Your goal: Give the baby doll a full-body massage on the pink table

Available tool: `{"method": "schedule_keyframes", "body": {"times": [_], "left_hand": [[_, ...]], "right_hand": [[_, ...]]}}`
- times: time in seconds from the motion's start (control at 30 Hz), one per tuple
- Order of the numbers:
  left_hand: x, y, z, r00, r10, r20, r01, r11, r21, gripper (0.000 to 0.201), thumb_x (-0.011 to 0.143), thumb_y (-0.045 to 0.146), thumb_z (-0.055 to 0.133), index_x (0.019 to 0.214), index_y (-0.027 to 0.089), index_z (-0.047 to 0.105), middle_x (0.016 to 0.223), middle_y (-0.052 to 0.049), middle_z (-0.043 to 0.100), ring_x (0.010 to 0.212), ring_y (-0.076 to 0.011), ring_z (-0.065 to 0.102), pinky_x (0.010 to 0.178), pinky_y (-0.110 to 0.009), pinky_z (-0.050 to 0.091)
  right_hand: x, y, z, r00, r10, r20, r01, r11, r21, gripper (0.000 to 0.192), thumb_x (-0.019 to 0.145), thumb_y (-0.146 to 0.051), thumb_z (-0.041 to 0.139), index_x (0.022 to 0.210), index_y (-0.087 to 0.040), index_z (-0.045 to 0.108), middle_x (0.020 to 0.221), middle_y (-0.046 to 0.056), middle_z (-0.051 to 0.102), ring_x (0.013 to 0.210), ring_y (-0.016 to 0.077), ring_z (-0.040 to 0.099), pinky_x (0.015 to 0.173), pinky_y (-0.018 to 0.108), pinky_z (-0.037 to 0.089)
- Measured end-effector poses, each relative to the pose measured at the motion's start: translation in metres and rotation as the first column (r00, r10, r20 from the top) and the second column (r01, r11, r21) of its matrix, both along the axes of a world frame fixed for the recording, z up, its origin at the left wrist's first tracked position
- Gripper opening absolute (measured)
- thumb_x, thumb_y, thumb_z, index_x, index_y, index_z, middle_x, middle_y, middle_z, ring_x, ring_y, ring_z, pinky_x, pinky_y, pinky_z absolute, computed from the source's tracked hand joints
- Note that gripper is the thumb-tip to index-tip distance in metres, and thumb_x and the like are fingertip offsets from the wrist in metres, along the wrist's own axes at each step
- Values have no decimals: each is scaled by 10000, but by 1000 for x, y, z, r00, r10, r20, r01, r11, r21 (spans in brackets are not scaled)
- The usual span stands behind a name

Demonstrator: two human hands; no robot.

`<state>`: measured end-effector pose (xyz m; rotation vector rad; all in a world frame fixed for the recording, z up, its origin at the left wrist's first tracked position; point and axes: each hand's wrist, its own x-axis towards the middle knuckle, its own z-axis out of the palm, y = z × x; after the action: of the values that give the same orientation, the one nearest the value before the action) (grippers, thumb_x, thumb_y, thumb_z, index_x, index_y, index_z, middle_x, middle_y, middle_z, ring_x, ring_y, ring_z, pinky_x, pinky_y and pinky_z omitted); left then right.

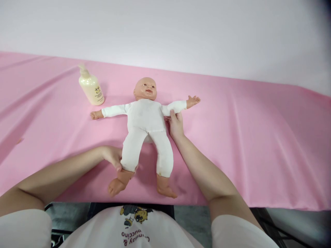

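While the doll (146,119) lies face-up at frame centre on the pink cloth (258,137), the left hand (113,156) pinches its lower leg and the right hand (176,122) seemingly grips fabric under one arm. Advise supporting the torso evenly; pump bottle (90,88) stands upper left.

At the bottom centre of the frame, the white shirt (134,230) of the person wearing the camera carries dark red lettering seen upside down under a cartoon print; only an "&" and something like "buccino" can be made out. The cream pump bottle (91,88) at upper left bears a small label too tiny to read.
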<state>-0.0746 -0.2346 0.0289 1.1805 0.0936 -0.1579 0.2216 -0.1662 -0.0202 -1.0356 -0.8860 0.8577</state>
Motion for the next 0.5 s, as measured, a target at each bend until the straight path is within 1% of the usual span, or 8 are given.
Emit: {"method": "schedule_keyframes", "body": {"times": [0.03,0.1,0.17,0.23,0.3,0.33,0.4,0.5], "left_hand": [[-2,1,-2,1000,13,-4,-13,1000,-22,687,618,674,853,1000,127,691,896,-96,707,814,-233,670,741,-325,563],[-6,3,-8,1000,30,2,-30,996,-79,721,704,739,755,1047,111,660,933,-108,696,828,-213,656,753,-311,556],[-9,5,-17,989,146,14,-143,981,-128,750,695,783,725,1038,120,651,909,-91,683,788,-188,647,729,-292,558],[-11,7,-26,973,232,-6,-229,954,-196,757,692,812,700,1031,137,649,877,-62,675,745,-162,634,698,-274,557],[-12,8,-33,951,298,-81,-309,911,-271,730,719,814,674,1017,148,646,848,-37,673,694,-135,611,650,-248,537],[-11,9,-35,935,329,-130,-354,885,-304,715,736,808,663,1015,150,644,839,-28,675,673,-125,600,632,-237,524],[-11,10,-38,905,370,-209,-422,838,-344,704,753,804,647,1007,148,642,830,-25,683,651,-117,589,612,-227,503],[-9,14,-40,870,428,-243,-491,793,-361,720,752,814,635,1004,140,644,855,-36,699,674,-124,602,610,-225,490]], "right_hand": [[0,-1,0,999,1,37,-1,1000,9,365,881,-549,651,1091,-257,590,962,-4,663,749,126,630,735,296,578],[1,-4,0,988,5,152,-10,999,32,353,894,-543,639,1097,-258,594,957,8,657,774,145,629,765,326,580],[1,-7,1,952,-5,307,-18,997,71,346,907,-528,621,1126,-261,605,1017,37,651,864,177,638,823,368,582],[2,-11,4,873,-32,487,-38,990,132,337,924,-489,599,1177,-270,627,1153,76,617,1019,213,625,908,412,571],[2,-14,6,757,-46,652,-94,980,178,340,948,-413,556,1255,-292,636,1277,94,551,1140,234,583,972,445,548],[2,-15,7,698,-47,714,-127,974,188,354,956,-364,532,1290,-304,633,1307,96,525,1162,237,569,988,457,539],[3,-16,9,614,-48,788,-173,966,194,402,957,-275,491,1335,-320,623,1319,98,500,1163,236,555,1003,471,523],[4,-15,9,562,-57,825,-187,963,194,431,946,-213,469,1326,-320,642,1312,101,493,1156,235,539,1020,472,505]]}}
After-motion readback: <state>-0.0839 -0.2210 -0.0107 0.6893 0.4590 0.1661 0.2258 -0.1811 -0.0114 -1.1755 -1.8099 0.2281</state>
